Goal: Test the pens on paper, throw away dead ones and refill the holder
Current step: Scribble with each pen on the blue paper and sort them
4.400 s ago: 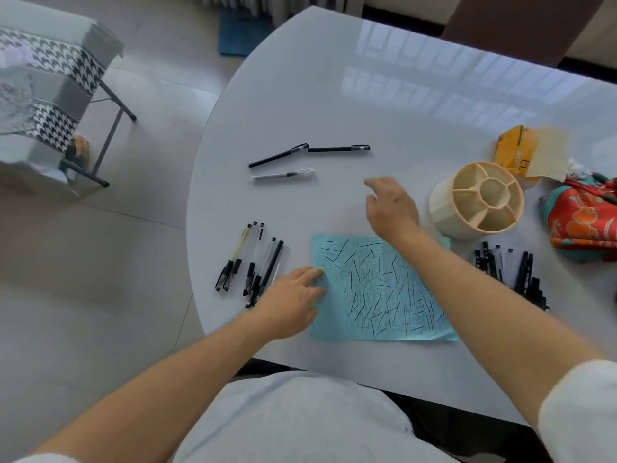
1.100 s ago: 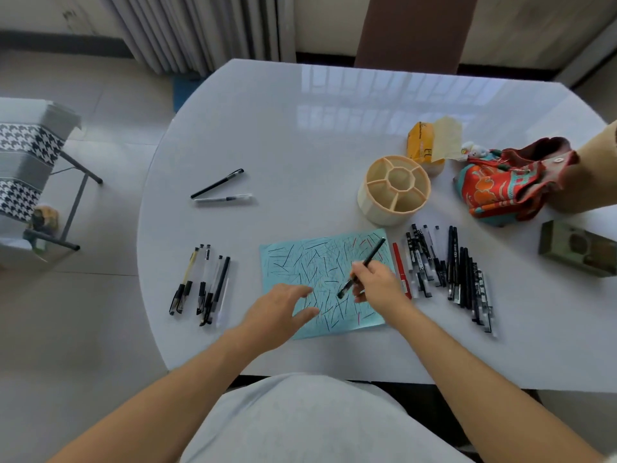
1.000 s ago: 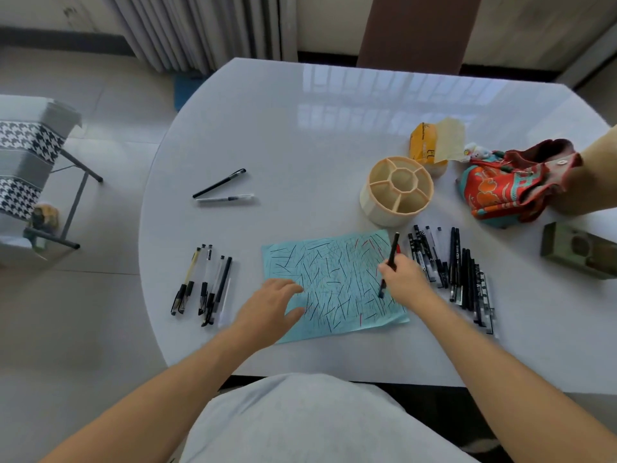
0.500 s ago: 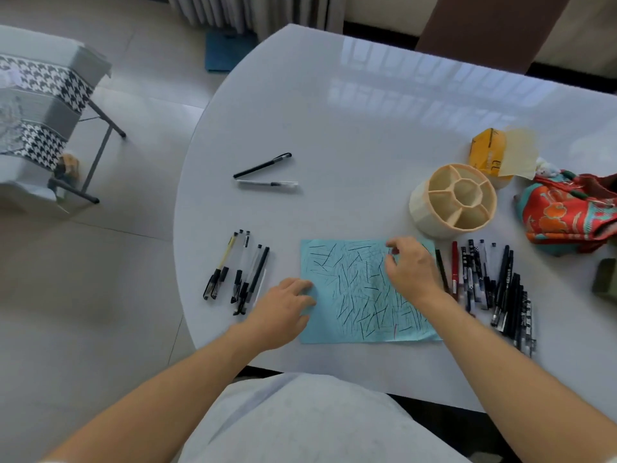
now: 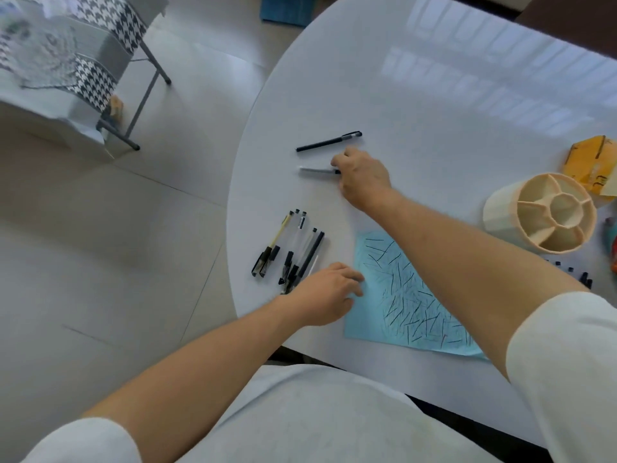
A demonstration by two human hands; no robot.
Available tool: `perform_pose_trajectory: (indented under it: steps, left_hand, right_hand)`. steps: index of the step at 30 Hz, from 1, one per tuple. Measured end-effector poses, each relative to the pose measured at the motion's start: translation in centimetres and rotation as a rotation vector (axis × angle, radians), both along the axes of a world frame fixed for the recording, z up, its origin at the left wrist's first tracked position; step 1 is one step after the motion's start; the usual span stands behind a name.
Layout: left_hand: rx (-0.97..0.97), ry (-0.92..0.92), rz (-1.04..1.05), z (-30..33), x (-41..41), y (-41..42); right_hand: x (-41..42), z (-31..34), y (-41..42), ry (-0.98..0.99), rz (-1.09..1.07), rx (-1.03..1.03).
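A light blue paper (image 5: 410,295) covered in pen strokes lies near the table's front edge. My left hand (image 5: 325,297) rests flat on its left edge, fingers relaxed. My right hand (image 5: 362,177) reaches far forward and its fingertips pinch the right end of a clear pen (image 5: 315,170). A black pen (image 5: 329,142) lies just beyond it. Several pens (image 5: 290,252) lie in a group left of the paper. The cream holder (image 5: 500,208), with its compartments bare, stands to the right. My right arm hides most of a row of pens (image 5: 579,277) at the right.
The white table (image 5: 434,105) curves away at its left edge. A yellow box (image 5: 587,158) sits behind the holder. A bit of red cloth (image 5: 612,242) shows at the right border. A houndstooth-covered stand (image 5: 76,61) is on the floor to the left.
My right hand left the paper's right side and reached across to the clear pen at the far left. The view swung left. My left hand stayed on the paper's edge.
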State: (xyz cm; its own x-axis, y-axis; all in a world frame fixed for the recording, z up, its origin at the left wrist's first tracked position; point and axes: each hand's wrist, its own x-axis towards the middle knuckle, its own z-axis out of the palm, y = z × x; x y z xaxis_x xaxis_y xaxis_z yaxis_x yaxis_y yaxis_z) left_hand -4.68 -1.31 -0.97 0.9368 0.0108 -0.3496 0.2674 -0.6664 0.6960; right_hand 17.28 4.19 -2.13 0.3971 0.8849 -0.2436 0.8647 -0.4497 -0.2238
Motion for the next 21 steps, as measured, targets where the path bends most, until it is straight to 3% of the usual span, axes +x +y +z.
perform_pose_trajectory:
  steps: [4, 11, 16, 21]
  left_hand:
    - [-0.007, 0.005, 0.025, 0.0, 0.0, -0.4]
    - [-0.206, 0.007, 0.482, 0.7, 0.5, -1.7]
    - [-0.315, 0.109, 0.248, 1.5, 1.6, -4.1]
    - [-0.193, 0.103, 0.157, 2.5, 1.7, -5.7]
  right_hand:
    - [-0.5, 0.8, -2.2, 0.089, -0.106, 0.007]
    - [-2.3, 5.0, -17.1, 0.67, -0.771, 0.382]
    - [-8.0, 5.5, -26.0, 1.067, -0.946, 0.47]
    - [-9.8, 4.7, -28.9, 1.094, -0.91, 0.511]
